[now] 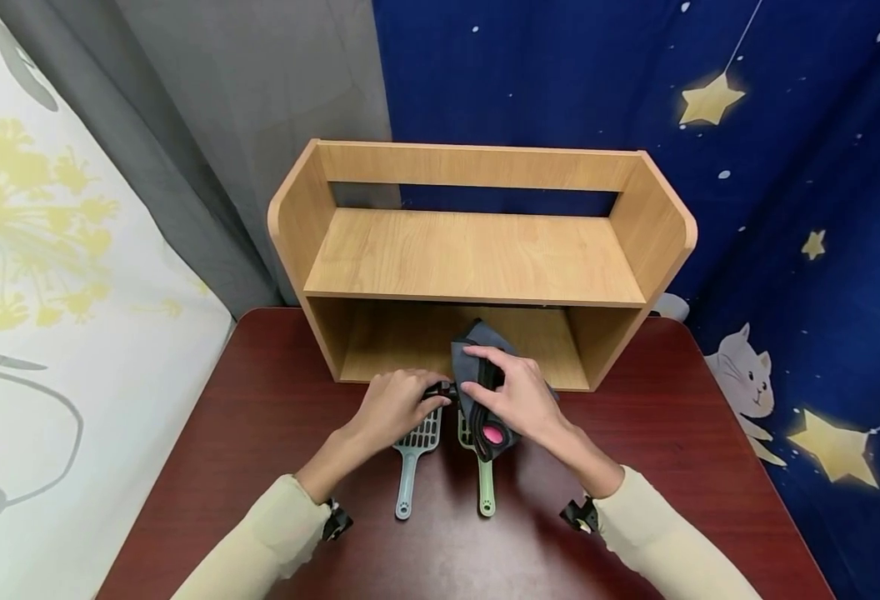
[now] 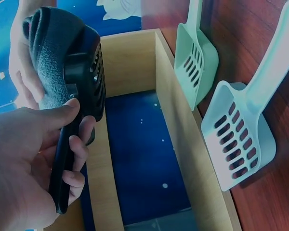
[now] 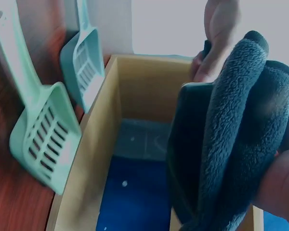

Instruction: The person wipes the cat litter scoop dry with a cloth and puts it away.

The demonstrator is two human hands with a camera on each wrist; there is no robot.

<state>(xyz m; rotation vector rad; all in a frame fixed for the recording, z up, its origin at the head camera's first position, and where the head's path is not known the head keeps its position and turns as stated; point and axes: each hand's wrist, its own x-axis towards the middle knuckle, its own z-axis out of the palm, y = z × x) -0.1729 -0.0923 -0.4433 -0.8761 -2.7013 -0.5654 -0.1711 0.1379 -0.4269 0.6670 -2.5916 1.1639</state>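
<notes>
My left hand (image 1: 395,404) grips the handle of a black slotted litter scoop (image 2: 65,166), thumb laid along it in the left wrist view. A folded dark grey cloth (image 1: 477,342) lies against the scoop's head and hides part of it. From the other side, my right hand (image 1: 521,396) holds this cloth, fingers and thumb spread around its folds; a pink spot shows at its lower end. The right wrist view shows the fuzzy cloth (image 3: 233,130) up close. Beneath my hands are a pale blue litter scoop (image 1: 407,475) and a pale green litter scoop (image 1: 486,483).
A two-tier wooden shelf (image 1: 477,254) stands at the back of the dark red table (image 1: 275,433), just beyond my hands. Both pale scoops lie in front of it, handles toward me. Behind hang a grey curtain (image 1: 260,75) and a blue starry curtain (image 1: 560,75).
</notes>
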